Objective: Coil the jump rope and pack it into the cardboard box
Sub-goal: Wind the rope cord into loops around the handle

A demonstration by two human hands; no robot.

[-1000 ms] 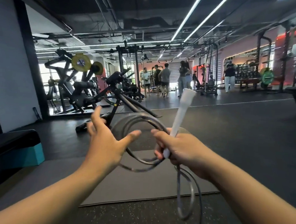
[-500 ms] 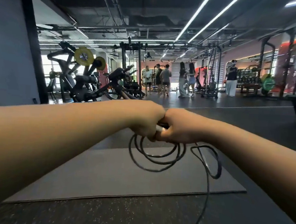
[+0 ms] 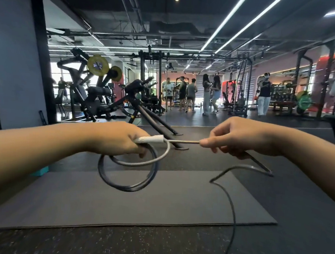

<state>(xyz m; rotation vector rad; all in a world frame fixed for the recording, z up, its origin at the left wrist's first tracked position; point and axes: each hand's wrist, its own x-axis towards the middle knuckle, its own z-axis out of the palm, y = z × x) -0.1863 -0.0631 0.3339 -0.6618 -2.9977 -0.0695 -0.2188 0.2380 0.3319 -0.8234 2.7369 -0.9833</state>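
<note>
My left hand (image 3: 122,139) grips the white handle (image 3: 152,140) of the jump rope together with several grey coils (image 3: 127,183) that hang below it. My right hand (image 3: 239,136) pinches the grey cord (image 3: 183,142) a short way out from the handle, pulled straight between both hands. The loose rest of the rope (image 3: 232,206) bends under my right hand and trails down to the floor at the lower right. No cardboard box is in view.
A grey exercise mat (image 3: 117,206) lies on the speckled black floor below my hands. A black weight machine (image 3: 97,94) and its floor struts (image 3: 159,124) stand ahead left. A teal step (image 3: 40,172) peeks out at left. Several people stand farther back.
My hands, pressed together half a second ago, have moved apart. The handle now sits in my left hand with the coils, and my right hand has slid out along the cord.
</note>
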